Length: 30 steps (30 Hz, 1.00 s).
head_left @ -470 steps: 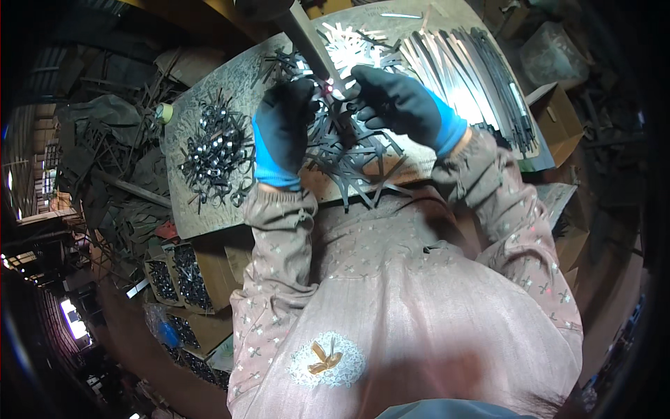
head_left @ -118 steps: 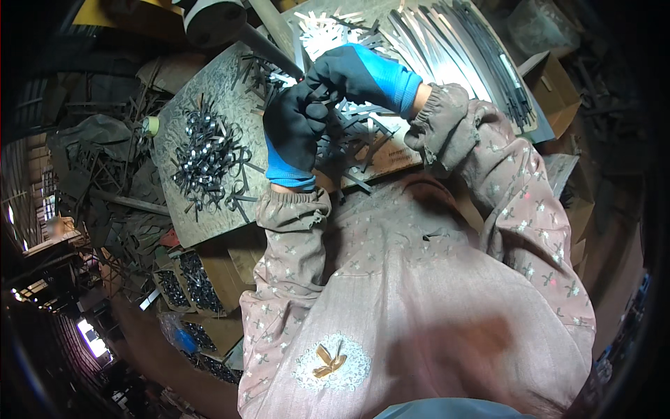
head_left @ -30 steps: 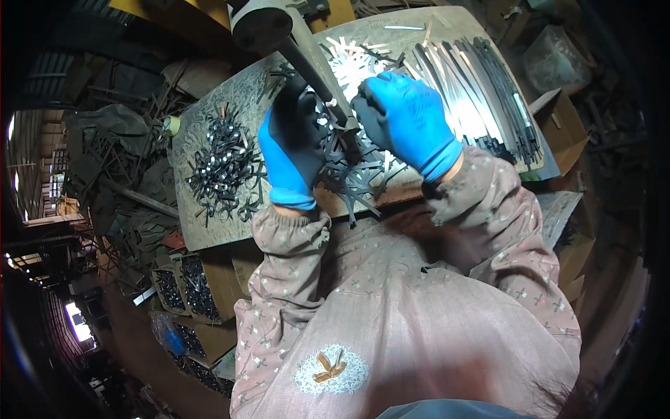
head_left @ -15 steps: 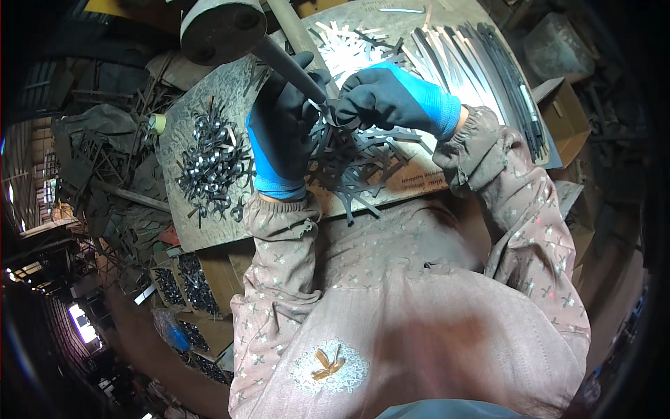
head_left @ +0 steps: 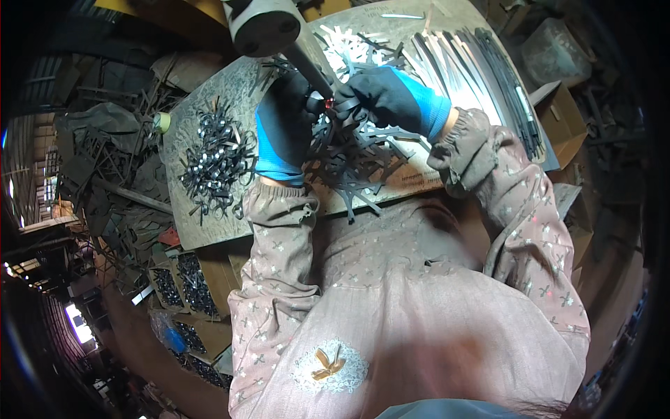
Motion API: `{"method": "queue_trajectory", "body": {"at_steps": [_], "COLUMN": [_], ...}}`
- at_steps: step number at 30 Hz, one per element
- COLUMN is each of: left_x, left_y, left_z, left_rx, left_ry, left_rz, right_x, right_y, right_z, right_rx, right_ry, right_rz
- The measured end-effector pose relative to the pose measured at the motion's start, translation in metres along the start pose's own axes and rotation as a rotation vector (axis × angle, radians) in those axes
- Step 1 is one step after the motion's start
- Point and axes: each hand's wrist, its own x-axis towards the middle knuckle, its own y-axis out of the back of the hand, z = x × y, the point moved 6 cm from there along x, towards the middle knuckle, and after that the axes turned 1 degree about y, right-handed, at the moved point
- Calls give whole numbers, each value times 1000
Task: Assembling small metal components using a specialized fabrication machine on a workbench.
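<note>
A short dark strip [head_left: 345,105], curled into a loop, is pinched between my hands at the lower end of a grey rod [head_left: 308,71]. My left hand [head_left: 287,126], in a blue and black glove, is closed at the rod's left side, its fingertips against the strip. From the right my gloved right hand [head_left: 394,101] grips the strip between thumb and fingers. A small red glow shows at the rod's tip. The rod hangs from a round metal head [head_left: 266,31]. Below my hands lies a heap of flat dark strips [head_left: 359,162].
On the worktable [head_left: 199,234], curled dark strips [head_left: 218,157] are piled at left. Long strips [head_left: 481,91] lie at right, and pale short pieces [head_left: 349,45] at the back. A tape roll [head_left: 162,123] sits at the left edge; a cardboard box [head_left: 560,126] stands beyond the right edge.
The round head and rod have shifted to the right in view. My right hand has come slightly left, and my left hand slightly up. A red glow now shows at the rod's tip.
</note>
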Motion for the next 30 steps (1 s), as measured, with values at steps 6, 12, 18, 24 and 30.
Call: {"method": "queue_trajectory", "body": {"at_steps": [6,12,18,24,30], "left_x": [-28,-99,-141,-207,-324], "left_y": [11,-6,-8,-32,-66], "left_z": [36,53,91,95,75], "left_rx": [-77,-429,-299,-715,-1527], "left_ry": [117,384,278,697,1088], "left_rz": [31,-58,-65,-268,88], "right_x": [-56,-89,-140,-193,-219], "right_y": [-12,-35,-66,-114,-144], "right_z": [-19,-72,-74,-78,-89], "right_rx": [1122,891,1131,957,1032], "right_ry": [-374,-102,-407,-433,-430], "right_rz": [125,289,176,5,-105]}}
